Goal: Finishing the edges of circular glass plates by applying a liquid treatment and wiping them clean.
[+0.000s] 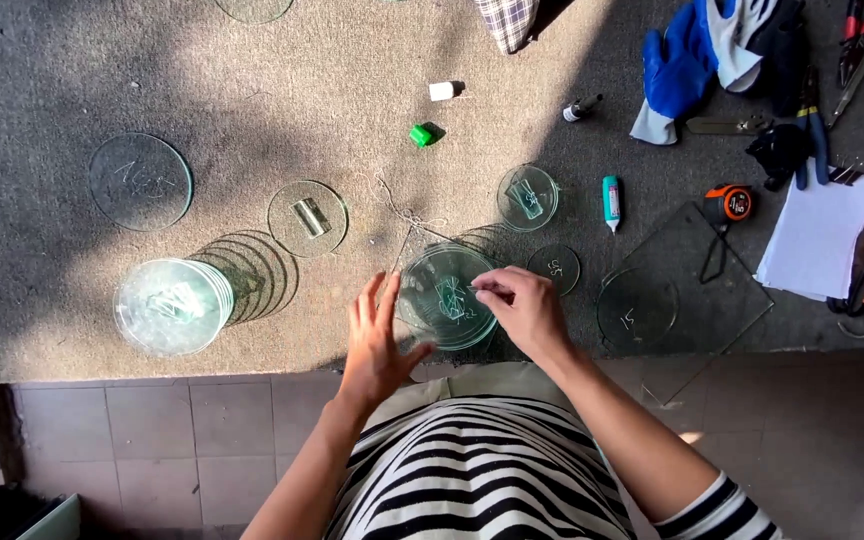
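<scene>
A person's left hand steadies, fingers spread, a round clear glass disc on the grey carpet; the right hand pinches its marked face. Likely mid-handling; gentle grip seems needed next.

Left hand flat, fingers spread; right hand in pinching grip.

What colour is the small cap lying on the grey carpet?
The small plastic cap is bright green, seen in the head view.
</scene>
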